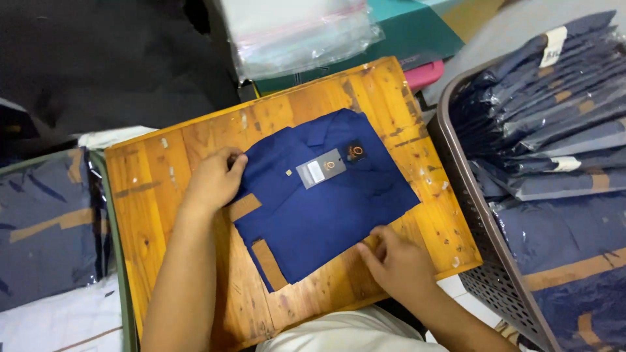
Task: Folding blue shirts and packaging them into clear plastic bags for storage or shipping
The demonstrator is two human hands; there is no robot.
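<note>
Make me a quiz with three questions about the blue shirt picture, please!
1. Where does the folded dark blue shirt lie?
A. on the orange wooden board
B. in the grey plastic basket
C. on the floor

2. What colour are the shirt's trim strips?
A. white
B. tan
C. green

3. What are the hands doing?
A. both lifted clear of the shirt
B. both resting on the shirt's edges
C. holding scissors

Answers: 1 A, the board shows all around the shirt. 2 B, tan bands sit at its left and lower edges. 3 B, the left hand presses the left edge and the right hand the lower edge.
</note>
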